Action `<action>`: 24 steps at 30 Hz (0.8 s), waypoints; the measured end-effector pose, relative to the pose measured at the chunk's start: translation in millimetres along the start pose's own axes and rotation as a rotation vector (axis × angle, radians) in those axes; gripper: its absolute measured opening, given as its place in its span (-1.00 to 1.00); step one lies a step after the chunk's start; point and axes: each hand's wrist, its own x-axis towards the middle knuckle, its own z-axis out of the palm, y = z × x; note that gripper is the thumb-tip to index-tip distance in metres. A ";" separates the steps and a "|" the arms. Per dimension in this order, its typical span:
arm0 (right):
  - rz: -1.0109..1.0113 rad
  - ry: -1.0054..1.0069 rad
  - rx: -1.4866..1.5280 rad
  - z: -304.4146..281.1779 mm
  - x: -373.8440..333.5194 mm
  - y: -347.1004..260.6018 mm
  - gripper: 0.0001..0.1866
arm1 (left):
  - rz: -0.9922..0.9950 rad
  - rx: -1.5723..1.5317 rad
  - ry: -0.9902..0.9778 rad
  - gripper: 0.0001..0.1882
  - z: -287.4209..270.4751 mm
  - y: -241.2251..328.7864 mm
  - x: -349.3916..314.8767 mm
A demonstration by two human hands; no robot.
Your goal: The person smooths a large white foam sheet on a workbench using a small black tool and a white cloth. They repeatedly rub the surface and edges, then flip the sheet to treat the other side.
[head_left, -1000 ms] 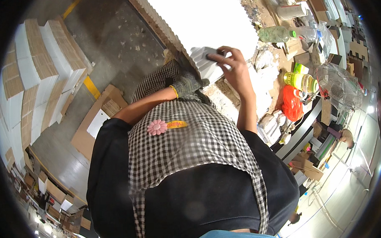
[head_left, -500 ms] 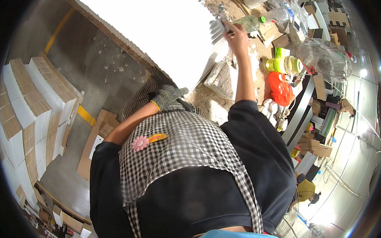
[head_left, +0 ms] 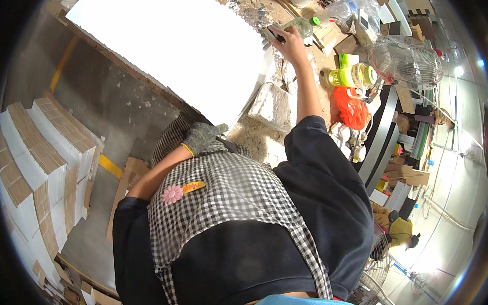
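A large bright white sheet (head_left: 170, 53), its surface washed out by glare, lies on top of a stack with a ragged edge. My left hand (head_left: 201, 139), in a grey knit glove with a yellow cuff, is at the sheet's near corner, fingers stretched out along it. Beyond the sheet's right edge, my bare right hand (head_left: 291, 45) is closed around a small flat tool (head_left: 274, 34) with a dark part; its exact kind cannot be made out. Close by that hand lies a clear bottle with a green cap (head_left: 303, 27).
To the right are a white-crusted block (head_left: 272, 107), a yellow-green jar (head_left: 354, 75), a red plastic bag (head_left: 352, 108) and a wire fan (head_left: 406, 61). Stacks of white-and-brown boards (head_left: 45, 159) stand on the floor at left. A person in yellow (head_left: 401, 232) is at far right.
My right hand has moved off the white sheet to just beyond its right edge, with the tool still in it. My left hand stays by the near corner. The whole view has shifted slightly.
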 end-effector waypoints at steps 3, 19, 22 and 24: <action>-0.042 -0.009 0.349 4.0 -22.0 -35.9 -0.52 | -0.044 -0.097 -0.021 -0.38 -0.9 0.6 4.9; -0.318 -0.229 0.375 29.4 -13.2 -41.5 -0.51 | 0.102 0.452 -0.178 -0.54 -11.2 8.2 4.6; -0.384 -0.079 0.183 28.8 -4.7 -40.2 -0.50 | 0.137 0.484 -0.158 -0.54 -1.7 -3.7 9.0; -0.123 -0.015 0.220 21.3 11.9 -31.3 -0.52 | 0.111 0.379 -0.151 -0.53 6.7 -13.7 14.1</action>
